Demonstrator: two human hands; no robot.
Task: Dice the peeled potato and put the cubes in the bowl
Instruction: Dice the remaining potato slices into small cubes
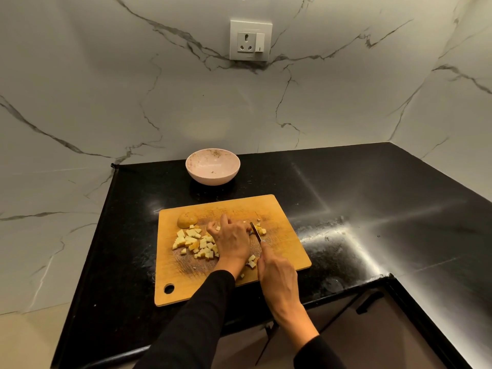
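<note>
Potato piece (253,229) pinned under my left hand (232,239), fingers curled; knife (256,231), gripped in my right hand (277,272), cuts just right of them, blade pointing away.

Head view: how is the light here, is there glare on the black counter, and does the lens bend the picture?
Head view: the light is dim and warm; bright streaks of glare cross the black counter right of the cutting board; the wide lens bows the wall seams and counter edges; the socket looks sharp, while the potato cubes are small and a little soft.
</note>
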